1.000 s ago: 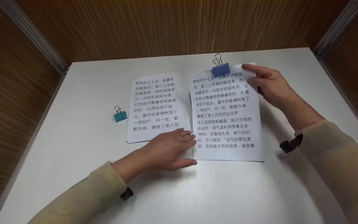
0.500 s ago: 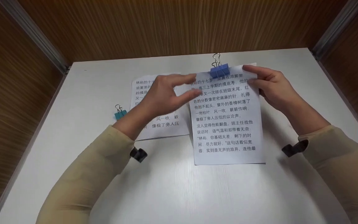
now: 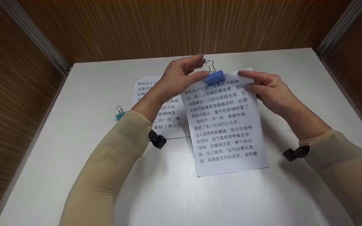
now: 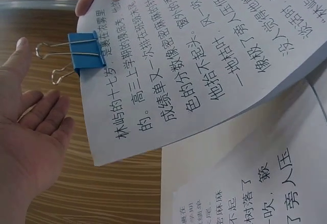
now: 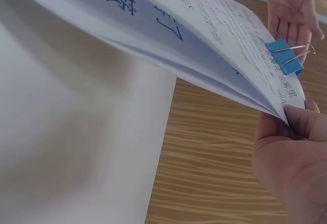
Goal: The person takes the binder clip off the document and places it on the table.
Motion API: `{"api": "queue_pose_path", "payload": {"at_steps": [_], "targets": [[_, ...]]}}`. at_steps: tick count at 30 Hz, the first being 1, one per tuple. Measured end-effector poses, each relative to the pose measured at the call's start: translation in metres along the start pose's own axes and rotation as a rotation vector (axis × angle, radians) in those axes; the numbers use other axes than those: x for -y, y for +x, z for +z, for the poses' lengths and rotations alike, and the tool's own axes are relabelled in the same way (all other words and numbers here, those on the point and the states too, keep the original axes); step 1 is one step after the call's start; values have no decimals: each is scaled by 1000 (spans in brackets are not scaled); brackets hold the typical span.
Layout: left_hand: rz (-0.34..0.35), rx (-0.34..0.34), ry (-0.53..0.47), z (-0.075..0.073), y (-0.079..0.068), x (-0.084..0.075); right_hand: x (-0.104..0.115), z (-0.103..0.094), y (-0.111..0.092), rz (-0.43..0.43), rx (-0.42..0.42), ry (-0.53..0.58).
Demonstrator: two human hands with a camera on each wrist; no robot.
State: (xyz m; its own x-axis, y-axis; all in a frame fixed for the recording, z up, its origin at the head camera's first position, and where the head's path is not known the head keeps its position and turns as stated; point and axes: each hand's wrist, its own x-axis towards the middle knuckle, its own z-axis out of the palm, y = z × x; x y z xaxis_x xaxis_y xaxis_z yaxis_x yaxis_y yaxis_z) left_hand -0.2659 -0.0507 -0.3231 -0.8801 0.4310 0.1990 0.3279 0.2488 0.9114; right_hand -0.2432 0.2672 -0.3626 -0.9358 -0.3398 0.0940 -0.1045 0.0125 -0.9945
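Note:
My right hand [image 3: 273,89] pinches the top right corner of a sheaf of printed paper [image 3: 223,128] between thumb and fingers. The sheaf is tilted, raised off the table. A blue binder clip [image 3: 215,78] grips its top edge, wire handles pointing up and away. Beside the clip is my left hand [image 3: 179,75], thumb and fingers apart. In the left wrist view, a gap shows between that hand [image 4: 36,137] and the clip's wire handles [image 4: 56,50]. From the right wrist view, the sheets sag apart below the pinched corner.
A second printed stack [image 3: 170,121] lies on the white table [image 3: 168,194], partly covered by my left arm and the raised sheaf. To its left sits a teal binder clip [image 3: 120,115], partly hidden by the sleeve. Wood-grain panels [image 3: 181,28] enclose the back and sides.
My left hand has left the lower edges of the papers and moved up beside the blue clip. The clipped sheaf has shifted a little left and toward me, still pinched by the right hand.

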Motion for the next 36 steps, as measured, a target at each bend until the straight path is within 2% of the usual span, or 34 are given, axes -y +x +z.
{"api": "queue_pose_path", "payload": {"at_steps": [8,20,25,36], "targets": [[-55,49,-121,-1,5,2,2,6,-1,-15,24,-22],[-46,74,-267,2,7,8,0,5,-3,-9,40,2],[-34,74,-261,5,8,8,-2,3,-4,-3,41,29],[-17,26,-144,13,9,8,-4,3,-4,20,23,40]]}}
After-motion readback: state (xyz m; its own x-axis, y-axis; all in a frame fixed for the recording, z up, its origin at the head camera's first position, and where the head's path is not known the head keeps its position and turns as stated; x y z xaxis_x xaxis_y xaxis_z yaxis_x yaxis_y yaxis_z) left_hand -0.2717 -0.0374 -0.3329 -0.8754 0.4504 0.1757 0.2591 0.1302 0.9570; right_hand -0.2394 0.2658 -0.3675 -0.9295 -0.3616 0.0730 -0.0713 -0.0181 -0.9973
